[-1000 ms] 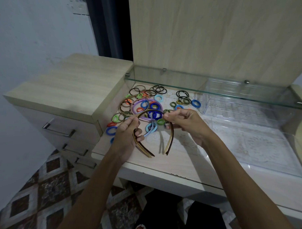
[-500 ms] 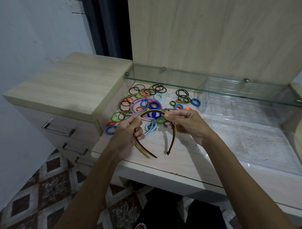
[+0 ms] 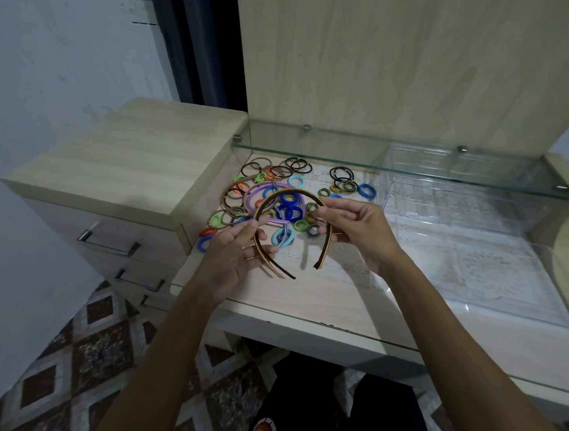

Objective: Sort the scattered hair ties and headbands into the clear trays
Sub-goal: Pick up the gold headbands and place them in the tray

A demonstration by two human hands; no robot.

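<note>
A thin brown-and-gold headband [image 3: 290, 192] is held up over the worktop [image 3: 312, 298], its arch away from the person and its two tips hanging down toward them. The left hand [image 3: 236, 259] pinches the left side of the band, thumb and fingers [image 3: 248, 228] clamped on the strip; the right hand [image 3: 357, 227] pinches the right side near the top of the arch in the same way, fingers closed on it. Gripped at two points, the springy band is probably kept from twisting and can be carried level; near the left fingers the strip looks doubled, so two nested bands may be held, though this cannot be settled.

The band is narrow, flat and rigid-looking, dark on one face with a gold edge. Just beyond the fingers, a lilac headband [image 3: 269, 196] of smooth plastic lies on the worktop, and around it the hair ties [image 3: 291, 212] are scattered: thick fabric rings in blue, green and orange, and thin black elastic loops farther back.

To the right of the right fingers stands a clear tray [image 3: 472, 273], shallow, hard-walled and transparent, with nothing seen inside; a second clear tray [image 3: 436, 177] sits behind it under a glass shelf [image 3: 404, 166]. The sorting is judged barely begun, with the held band likely bound for a tray.
</note>
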